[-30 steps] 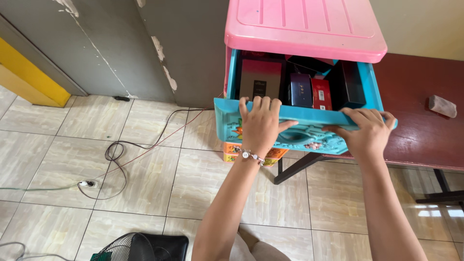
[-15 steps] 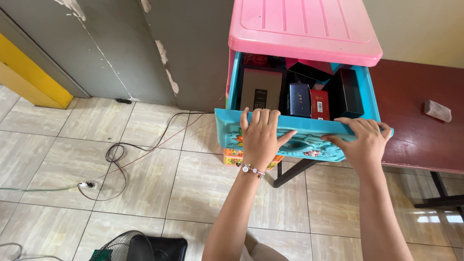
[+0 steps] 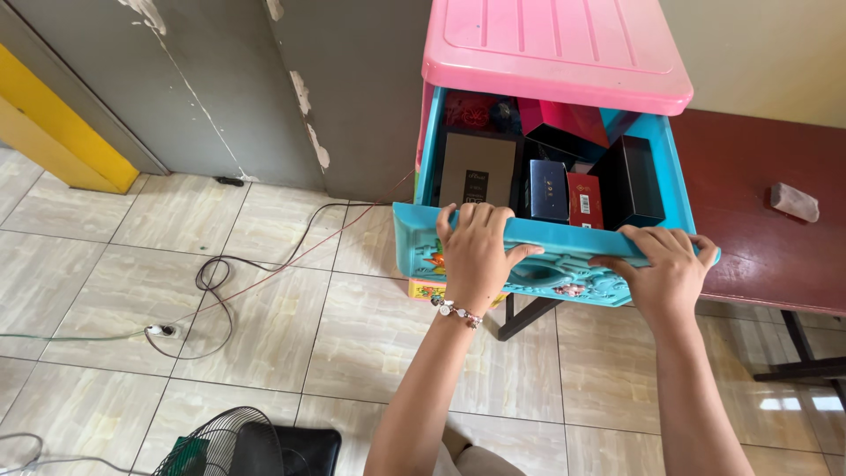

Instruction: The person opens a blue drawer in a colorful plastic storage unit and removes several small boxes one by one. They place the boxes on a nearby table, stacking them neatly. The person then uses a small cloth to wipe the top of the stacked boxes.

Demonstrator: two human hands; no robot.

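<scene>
— Turquoise plastic, that drawer [image 3: 564,256]? Where does it sit?

— Yes, it stands pulled out from under the pink top [image 3: 560,44] of a small cabinet, right of centre, with its front panel nearest the camera.

— And the hands?

— Both grip that front edge. The left hand [image 3: 476,256] lies over the left part of the rim, fingers curled onto the top, thumb spread to the right across the panel; a beaded bracelet [image 3: 456,310] circles the wrist. The right hand [image 3: 665,273] clamps the right part of the rim, fingers hooked over it.

— What is inside?

— Boxes, packed close: a brown box [image 3: 477,172] at the left, a dark blue box [image 3: 548,189] beside it, a red box [image 3: 584,200] next, a black box [image 3: 633,181] at the right, more red ones farther back.

— Around it?

— A dark red bench [image 3: 767,220] at the right with a small pale block [image 3: 795,201] on it. Tiled floor [image 3: 264,353] at the left, a black cable [image 3: 220,282] looping across it, and a fan grille [image 3: 211,445] at the near edge.
</scene>
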